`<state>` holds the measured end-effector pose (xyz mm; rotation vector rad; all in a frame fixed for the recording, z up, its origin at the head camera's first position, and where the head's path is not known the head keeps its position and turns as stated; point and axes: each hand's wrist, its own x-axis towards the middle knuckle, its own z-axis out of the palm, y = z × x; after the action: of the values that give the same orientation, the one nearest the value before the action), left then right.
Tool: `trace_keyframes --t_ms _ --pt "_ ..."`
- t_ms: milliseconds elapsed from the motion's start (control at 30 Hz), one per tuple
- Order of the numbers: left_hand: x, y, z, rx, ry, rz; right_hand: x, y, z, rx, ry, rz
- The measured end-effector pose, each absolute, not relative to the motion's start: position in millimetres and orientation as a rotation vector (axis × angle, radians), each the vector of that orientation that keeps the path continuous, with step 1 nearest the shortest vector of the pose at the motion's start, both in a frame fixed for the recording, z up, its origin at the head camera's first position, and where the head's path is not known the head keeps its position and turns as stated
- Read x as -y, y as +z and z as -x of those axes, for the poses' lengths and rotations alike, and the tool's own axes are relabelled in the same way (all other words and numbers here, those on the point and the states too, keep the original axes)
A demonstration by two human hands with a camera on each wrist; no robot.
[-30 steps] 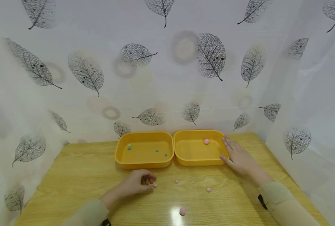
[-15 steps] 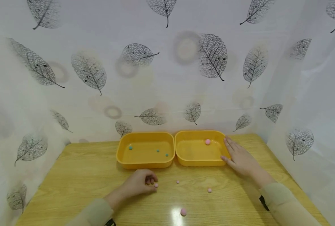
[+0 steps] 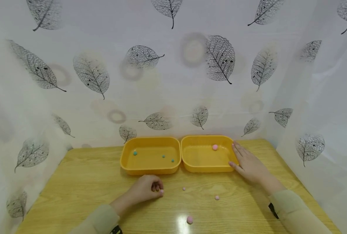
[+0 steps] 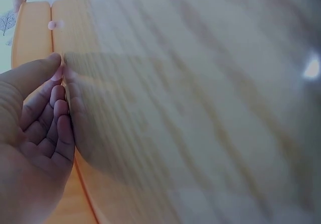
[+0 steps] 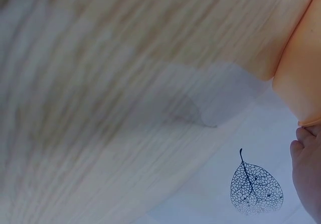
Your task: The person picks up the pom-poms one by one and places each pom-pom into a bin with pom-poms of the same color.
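Between the thumb and forefinger of my left hand (image 3: 144, 188), a small pink ball (image 4: 57, 74) is pinched, low over the table in front of the left yellow tray (image 3: 150, 171). The other fingers curl loosely in the left wrist view. My right hand (image 3: 250, 166) rests with extended fingers on the right end of the right yellow tray (image 3: 207, 169). That tray holds one larger pink ball (image 3: 215, 147). Three teal balls lie apart in the left tray, one teal ball (image 3: 135, 153) near its left end.
On the wooden table (image 3: 83, 175) lie a tiny pink ball (image 3: 184, 188), a small pink ball (image 3: 217, 197) and a larger pink ball (image 3: 189, 220) near the front. The trays stand side by side against a leaf-patterned curtain (image 3: 176, 87) that encloses the back and sides.
My left thumb and forefinger have closed on the small pink ball, which earlier lay at the fingertips. My right hand stays on the right tray; the view has shifted slightly.
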<state>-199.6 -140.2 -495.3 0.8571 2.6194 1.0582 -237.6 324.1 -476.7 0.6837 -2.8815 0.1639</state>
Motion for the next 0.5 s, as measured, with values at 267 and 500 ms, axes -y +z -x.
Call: trace_keyframes --t_ms 267,500 --pt "138.7 -497.1 200.2 -2.637 1.018 -0.848 -323.3 -475.3 236.2 2.882 0.167 -0.687" --pt "139.8 -496.4 202.4 -2.610 1.080 -0.809 -320.6 -471.1 233.3 2.869 0.176 -0.697"
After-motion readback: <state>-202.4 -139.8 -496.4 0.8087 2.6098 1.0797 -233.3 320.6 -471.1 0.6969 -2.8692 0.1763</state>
